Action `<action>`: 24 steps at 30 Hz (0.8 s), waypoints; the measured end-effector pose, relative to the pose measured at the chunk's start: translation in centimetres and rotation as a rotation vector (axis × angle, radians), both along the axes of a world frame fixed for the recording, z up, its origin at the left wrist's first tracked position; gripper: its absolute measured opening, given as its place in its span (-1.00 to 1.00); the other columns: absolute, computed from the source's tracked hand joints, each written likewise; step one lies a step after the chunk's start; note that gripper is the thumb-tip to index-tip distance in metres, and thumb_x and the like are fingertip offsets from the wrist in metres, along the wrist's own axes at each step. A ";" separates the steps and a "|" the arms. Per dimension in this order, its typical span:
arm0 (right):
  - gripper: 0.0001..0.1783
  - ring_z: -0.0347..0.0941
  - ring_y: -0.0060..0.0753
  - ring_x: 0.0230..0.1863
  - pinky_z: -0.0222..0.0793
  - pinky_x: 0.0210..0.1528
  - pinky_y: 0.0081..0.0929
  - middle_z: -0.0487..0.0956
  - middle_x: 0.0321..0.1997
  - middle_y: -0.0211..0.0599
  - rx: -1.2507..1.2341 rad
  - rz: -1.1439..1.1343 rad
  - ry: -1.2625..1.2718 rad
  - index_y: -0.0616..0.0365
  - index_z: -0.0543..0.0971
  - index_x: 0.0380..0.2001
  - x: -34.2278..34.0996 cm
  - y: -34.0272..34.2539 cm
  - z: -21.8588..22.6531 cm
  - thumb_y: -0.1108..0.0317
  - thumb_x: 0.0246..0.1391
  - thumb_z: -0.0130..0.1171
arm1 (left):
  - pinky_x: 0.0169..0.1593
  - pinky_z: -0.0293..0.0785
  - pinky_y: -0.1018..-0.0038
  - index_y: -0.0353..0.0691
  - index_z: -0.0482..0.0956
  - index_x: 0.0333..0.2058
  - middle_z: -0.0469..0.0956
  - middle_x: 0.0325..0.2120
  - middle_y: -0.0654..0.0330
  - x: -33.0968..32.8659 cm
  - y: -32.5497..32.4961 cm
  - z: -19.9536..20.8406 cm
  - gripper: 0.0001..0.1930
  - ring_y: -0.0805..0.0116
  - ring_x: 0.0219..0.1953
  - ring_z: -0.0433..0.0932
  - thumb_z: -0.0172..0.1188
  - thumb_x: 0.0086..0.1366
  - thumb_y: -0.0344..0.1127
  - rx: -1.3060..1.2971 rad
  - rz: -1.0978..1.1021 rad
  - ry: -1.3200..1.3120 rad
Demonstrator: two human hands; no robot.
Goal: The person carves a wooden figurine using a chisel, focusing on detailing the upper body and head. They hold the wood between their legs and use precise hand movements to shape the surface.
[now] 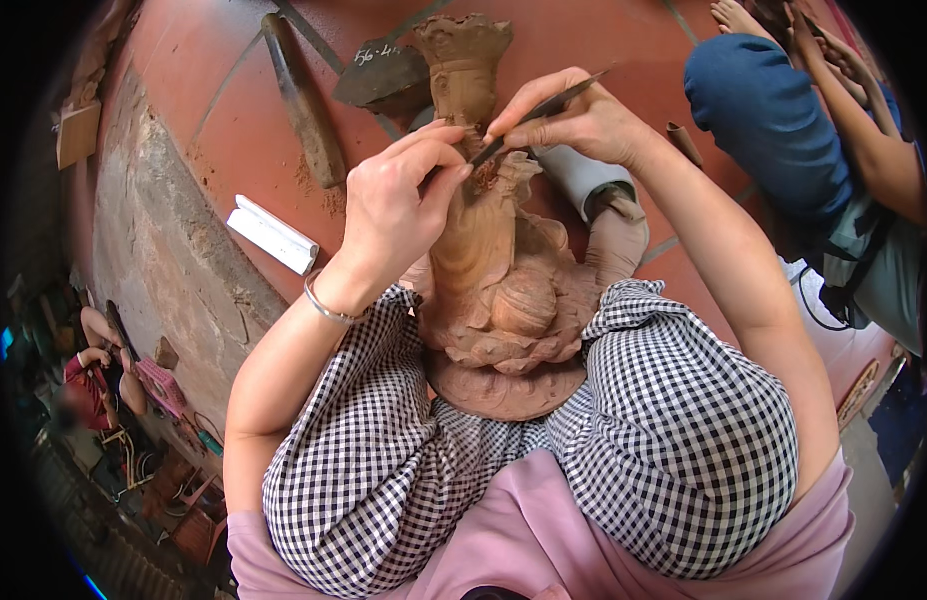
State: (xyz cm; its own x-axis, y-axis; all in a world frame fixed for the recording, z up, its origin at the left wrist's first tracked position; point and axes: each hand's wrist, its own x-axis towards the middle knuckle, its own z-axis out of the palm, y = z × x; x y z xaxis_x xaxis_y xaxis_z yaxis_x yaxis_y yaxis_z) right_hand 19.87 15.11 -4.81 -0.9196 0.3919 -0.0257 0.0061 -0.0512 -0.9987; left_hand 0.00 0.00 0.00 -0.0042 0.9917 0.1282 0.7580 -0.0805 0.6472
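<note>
A carved brown wooden sculpture [508, 300] with a rounded, petalled base rests between my knees, its flared end [463, 65] pointing away from me. My right hand [583, 122] grips a thin, dark carving tool [551, 104] slantwise over the narrow neck of the carving. Closed at the lower end of that tool, my left hand [403, 200] pinches it between thumb and fingers, close to the wood. Reddish shavings [485, 178] lie at the neck beneath the tool. The tool's very tip is hidden by my left fingers.
A wooden mallet-like stick [301, 100], a dark block [383, 78] with white marks and a white bar [273, 235] lie on the red tiles [213, 60]. A stone slab [168, 220] runs along the left. Another person in blue trousers [768, 120] sits at right; someone [88, 385] is far left.
</note>
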 end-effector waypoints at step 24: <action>-0.81 0.61 -0.45 -0.23 0.52 -0.10 -0.51 0.70 -0.23 -0.28 -0.129 -0.130 0.015 0.22 0.70 -0.22 -0.1 -0.6 -0.9 0.43 0.07 0.33 | -0.32 0.49 0.37 -0.30 0.65 -0.41 0.61 -0.37 0.13 -0.6 1.8 0.7 -0.91 0.18 -0.40 0.60 0.34 0.14 -0.41 -0.055 -0.059 -0.008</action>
State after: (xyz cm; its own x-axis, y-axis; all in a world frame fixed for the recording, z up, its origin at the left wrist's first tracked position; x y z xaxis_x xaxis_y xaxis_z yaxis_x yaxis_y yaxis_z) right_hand 19.75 14.51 -5.70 -0.8622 0.5017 -0.0699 -0.0241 -0.1784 -0.9837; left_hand -0.57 1.82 0.72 0.0536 0.9958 0.0739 0.7478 -0.0891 0.6580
